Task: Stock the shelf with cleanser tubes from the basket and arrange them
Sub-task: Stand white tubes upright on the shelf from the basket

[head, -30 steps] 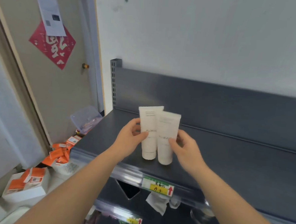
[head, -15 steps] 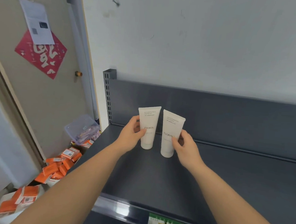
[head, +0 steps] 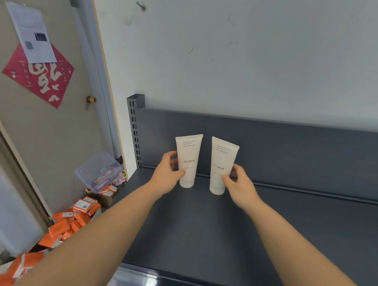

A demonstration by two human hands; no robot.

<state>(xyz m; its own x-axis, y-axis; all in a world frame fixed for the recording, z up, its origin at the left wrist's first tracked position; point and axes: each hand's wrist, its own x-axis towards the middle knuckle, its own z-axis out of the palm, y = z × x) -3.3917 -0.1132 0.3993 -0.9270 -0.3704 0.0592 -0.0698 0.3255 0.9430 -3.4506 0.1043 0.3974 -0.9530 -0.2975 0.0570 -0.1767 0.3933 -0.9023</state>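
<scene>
Right, head view: I am watching both hands working toward the back of the shelf (head: 200,232).
Left hand (head: 167,174): it is wrapping its fingers round the left tube (head: 188,160), thumb lying across the front, gripping low on the body.
Right hand (head: 238,185): it is pinching the right tube (head: 221,167) along its right edge, fingers curling behind.
Tubes: both are standing on their caps (head: 186,184) near the back panel (head: 293,153), with a gap showing between them; the right one is leaning slightly.
Tipping risk: I am judging the caps as narrow bases, so letting go while the right tube is leaning could topple it into its neighbour.
Squeeze risk: hard gripping could be denting the soft bodies.
Basket: it is not showing here.
</scene>
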